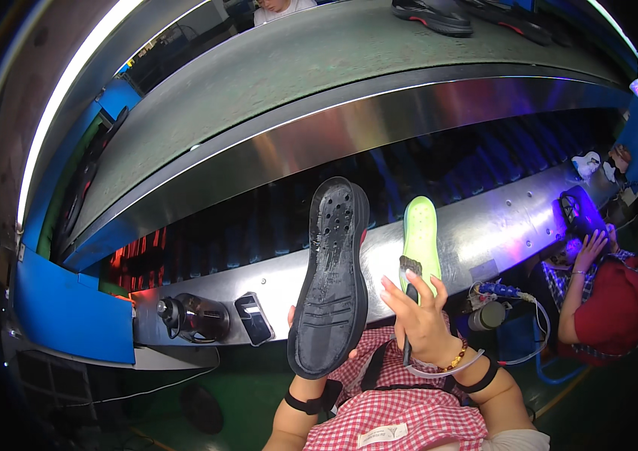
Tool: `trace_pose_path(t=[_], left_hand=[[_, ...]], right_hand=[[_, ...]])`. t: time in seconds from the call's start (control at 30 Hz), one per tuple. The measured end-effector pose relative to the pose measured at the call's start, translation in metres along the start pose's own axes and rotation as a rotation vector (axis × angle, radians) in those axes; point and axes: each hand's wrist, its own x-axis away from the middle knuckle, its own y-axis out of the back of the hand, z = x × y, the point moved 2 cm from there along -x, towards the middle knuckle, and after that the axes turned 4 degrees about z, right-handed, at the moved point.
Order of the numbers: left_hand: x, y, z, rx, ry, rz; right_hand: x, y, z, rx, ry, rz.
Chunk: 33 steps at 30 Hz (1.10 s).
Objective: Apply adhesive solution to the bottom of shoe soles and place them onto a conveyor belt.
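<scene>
A black shoe sole [328, 282] is tilted up in front of me, its inner face with small holes and ridges toward me. My left hand [354, 354] grips it from behind; only fingertips show at its edges. To its right, my right hand [422, 322] is closed around a brush [410, 279] with a dark handle and dark, clumped bristles. A thin clear tube runs by the handle's lower end. Just behind the brush, a bright green sole-shaped piece [421, 229] rests on the metal ledge [477, 237], its near end partly hidden by my right hand.
A dark bottle [202, 317] and a phone [254, 319] lie on the ledge at left. Beyond a dark slatted channel runs a raised green conveyor belt [296, 64] with black shoes [433, 19]. A co-worker [608, 304] in red works at right, near a round container [487, 316].
</scene>
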Motion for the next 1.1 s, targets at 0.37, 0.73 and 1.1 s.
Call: trace_pose_path(t=[0.37, 0.73, 1.1], left_hand=[[-0.005, -0.022, 0.005, 0.293, 0.084, -0.060], [-0.004, -0.007, -0.006, 0.135, 0.016, -0.145], [-0.006, -0.020, 0.001, 0.076, 0.052, -0.170]], right_hand=[[-0.004, -0.011, 0.011, 0.040, 0.141, 0.009], [0.005, -0.009, 0.009, 0.253, 0.236, -0.018], [-0.017, -0.005, -0.002, 0.143, 0.218, 0.031]])
